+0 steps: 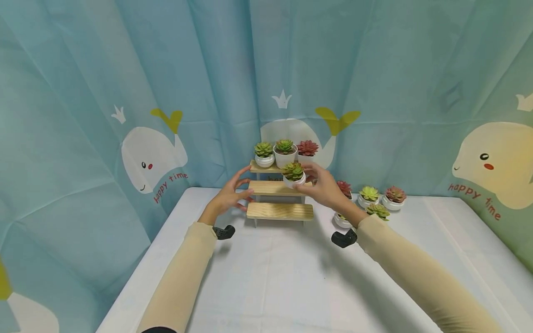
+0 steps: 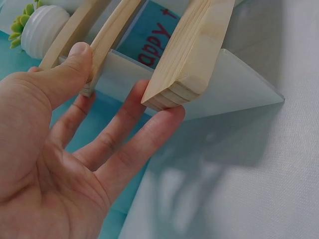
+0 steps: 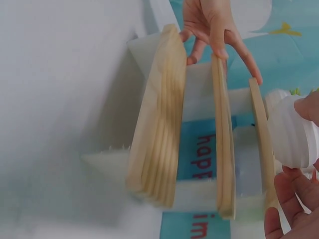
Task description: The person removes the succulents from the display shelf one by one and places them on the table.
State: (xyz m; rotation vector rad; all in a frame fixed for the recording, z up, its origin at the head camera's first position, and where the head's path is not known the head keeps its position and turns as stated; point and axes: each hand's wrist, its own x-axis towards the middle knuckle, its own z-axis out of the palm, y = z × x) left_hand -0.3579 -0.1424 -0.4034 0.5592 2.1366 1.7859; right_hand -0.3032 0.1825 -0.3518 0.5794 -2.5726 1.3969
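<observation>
My right hand (image 1: 322,187) grips a small white pot with a green succulent (image 1: 293,171), in front of the top tier and above the middle tier of a wooden three-tier plant stand (image 1: 280,211). In the right wrist view the fingers and thumb hold the white pot (image 3: 291,132) near the top plank. My left hand (image 1: 228,196) is at the stand's left side with fingers spread. Its thumb touches the end of the middle plank (image 2: 110,42), and other fingertips touch the bottom plank (image 2: 187,64).
On the top tier stand a green succulent (image 1: 264,154), a larger potted green one (image 1: 285,155) and a red one (image 1: 307,149). Several more potted succulents, among them a red one (image 1: 394,198), stand on the white table (image 1: 291,282) at right. A blue curtain (image 1: 233,55) hangs behind.
</observation>
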